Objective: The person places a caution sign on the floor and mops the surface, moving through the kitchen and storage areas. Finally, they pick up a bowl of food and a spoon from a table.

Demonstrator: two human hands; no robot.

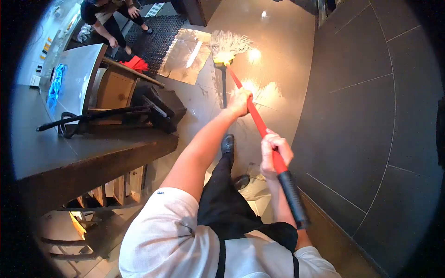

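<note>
A string mop lies across the view, its red handle (pixel 257 118) running from the floor up toward my body. Its pale strings (pixel 230 42) spread over the wet floor, below a yellow clamp (pixel 224 58). My left hand (pixel 239 102) is closed around the handle partway down. Nearer to me, my right hand (pixel 276 150) wraps the handle just above the black grip (pixel 293 198). The mop head rests beside a flattened cardboard sheet (pixel 184 55) on the floor.
A dark tiled wall (pixel 352 116) rises on the right. A counter (pixel 92 157) with a dark wooden edge stands on the left, a black hose-like thing (pixel 99 113) on it. Another person (pixel 111 23) bends over a black rubber mat (pixel 155 39) near a red cloth (pixel 134 64).
</note>
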